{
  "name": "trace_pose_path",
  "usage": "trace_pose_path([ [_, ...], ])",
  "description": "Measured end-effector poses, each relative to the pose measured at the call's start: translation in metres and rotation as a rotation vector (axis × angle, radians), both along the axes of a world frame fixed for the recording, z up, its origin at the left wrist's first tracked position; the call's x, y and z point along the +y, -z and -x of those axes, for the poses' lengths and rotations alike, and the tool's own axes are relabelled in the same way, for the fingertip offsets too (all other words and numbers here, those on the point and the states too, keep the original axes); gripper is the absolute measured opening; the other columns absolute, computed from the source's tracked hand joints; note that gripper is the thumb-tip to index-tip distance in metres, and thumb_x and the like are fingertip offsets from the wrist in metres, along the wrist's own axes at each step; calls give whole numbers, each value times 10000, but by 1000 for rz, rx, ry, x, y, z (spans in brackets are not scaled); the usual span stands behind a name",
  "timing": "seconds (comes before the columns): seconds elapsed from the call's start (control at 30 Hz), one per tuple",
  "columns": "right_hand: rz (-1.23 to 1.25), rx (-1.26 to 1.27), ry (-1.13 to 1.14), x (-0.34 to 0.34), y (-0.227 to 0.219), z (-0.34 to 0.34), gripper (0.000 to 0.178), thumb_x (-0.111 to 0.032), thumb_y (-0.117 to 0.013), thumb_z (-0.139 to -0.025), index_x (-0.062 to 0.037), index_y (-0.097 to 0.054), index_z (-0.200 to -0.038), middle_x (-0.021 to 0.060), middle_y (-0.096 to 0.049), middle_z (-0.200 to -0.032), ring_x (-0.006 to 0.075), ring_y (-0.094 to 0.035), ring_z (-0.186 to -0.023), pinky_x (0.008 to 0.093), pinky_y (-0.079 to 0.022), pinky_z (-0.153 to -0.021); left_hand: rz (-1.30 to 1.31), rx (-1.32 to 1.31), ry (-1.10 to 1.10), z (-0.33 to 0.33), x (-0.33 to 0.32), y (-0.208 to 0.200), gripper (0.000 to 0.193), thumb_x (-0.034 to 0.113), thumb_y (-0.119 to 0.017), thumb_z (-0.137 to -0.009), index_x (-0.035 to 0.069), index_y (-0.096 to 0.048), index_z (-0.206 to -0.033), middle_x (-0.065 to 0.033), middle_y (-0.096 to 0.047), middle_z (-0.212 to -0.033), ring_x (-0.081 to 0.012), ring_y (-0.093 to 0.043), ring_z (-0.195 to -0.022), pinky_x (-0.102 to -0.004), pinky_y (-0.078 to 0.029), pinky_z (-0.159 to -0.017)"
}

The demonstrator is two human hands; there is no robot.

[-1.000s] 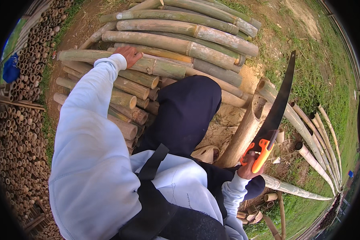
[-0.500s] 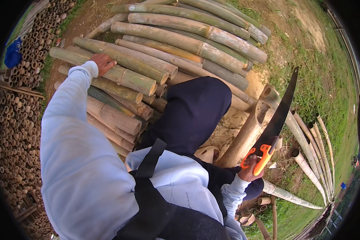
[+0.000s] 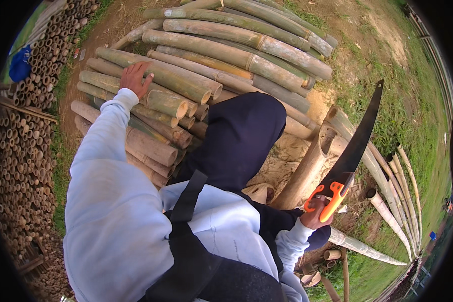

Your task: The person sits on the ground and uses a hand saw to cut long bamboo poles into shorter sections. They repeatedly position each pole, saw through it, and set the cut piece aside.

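With fingers spread, my left hand [image 3: 135, 79] rests on the pile of cut bamboo poles at the upper left, touching a greenish bamboo pole [image 3: 158, 76]. Just below it lies another bamboo pole [image 3: 167, 103] with its cut end facing me. On the right, my right hand [image 3: 315, 214] is closed round the orange handle of a hand saw [image 3: 351, 148]. The saw's dark toothed blade points up and away, its tip over the grass. Behind the blade stands a thick notched bamboo piece [image 3: 307, 168], leaning at a slant.
Long bamboo poles [image 3: 211, 43] lie stacked ahead. Thinner bamboo poles [image 3: 402, 196] fan out at the right on grass. A large stack of short bamboo pieces [image 3: 20, 176] fills the far left, with a blue bag-like thing [image 3: 19, 65] on it. Sawdust [image 3: 319, 103] covers ground near the notched bamboo.
My left hand has shifted slightly right and up along the pile, its fingers now spread over a neighbouring pole. The saw stays in my right hand, nearly still.
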State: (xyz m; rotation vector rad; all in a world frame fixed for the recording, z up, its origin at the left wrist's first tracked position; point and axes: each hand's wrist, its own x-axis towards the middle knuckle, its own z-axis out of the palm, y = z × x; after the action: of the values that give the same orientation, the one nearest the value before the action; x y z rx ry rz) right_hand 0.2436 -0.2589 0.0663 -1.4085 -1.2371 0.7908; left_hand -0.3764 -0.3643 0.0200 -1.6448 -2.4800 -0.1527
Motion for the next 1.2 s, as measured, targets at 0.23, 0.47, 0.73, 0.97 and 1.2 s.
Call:
trace_pose_path([
  [0.23,-153,-9,153,22,-7,-59,72,4,-616,-897,27,-631,-831,51,-587,-616,113,-552,-555,264,-457,-546,-167,-361,389,-173,111,-49,404,275,-625,-972,77,-614,-1324,-156,-654,-1227,-377,-594,-1141,-448,-425,-1019],
  [0.47,-240,46,459,51,-12,-134,61,-29,-643,-949,19,-668,-978,14,-577,-661,68,-497,-534,230,-403,-504,292,-898,460,-291,219,-75,500,456,-588,-993,19,-666,-1224,-189,-660,-1289,-367,-602,-1230,-424,-438,-1069],
  [0.73,-195,152,670,57,34,-159,76,-35,-683,-944,-16,-619,-908,10,-565,-649,66,-488,-495,231,-386,-462,151,-357,851,-442,328,-49,460,317,-718,-897,61,-618,-1266,-183,-638,-1275,-375,-585,-1219,-458,-460,-1048],
  [0.97,-161,156,743,56,43,-177,126,-94,-683,-956,-18,-622,-877,24,-560,-627,96,-503,-521,255,-399,-497,11,-883,677,-518,293,-8,425,252,-716,-876,82,-563,-1234,-129,-620,-1203,-299,-631,-1110,-432,-506,-956],
  [1.2,-88,180,737,60,26,-165,177,-120,-659,-948,-22,-619,-807,18,-519,-576,119,-497,-552,297,-419,-587,-274,-1132,216,-511,271,50,638,176,-726,-822,42,-402,-1355,-181,-560,-1268,-308,-606,-1102,-436,-488,-969],
])
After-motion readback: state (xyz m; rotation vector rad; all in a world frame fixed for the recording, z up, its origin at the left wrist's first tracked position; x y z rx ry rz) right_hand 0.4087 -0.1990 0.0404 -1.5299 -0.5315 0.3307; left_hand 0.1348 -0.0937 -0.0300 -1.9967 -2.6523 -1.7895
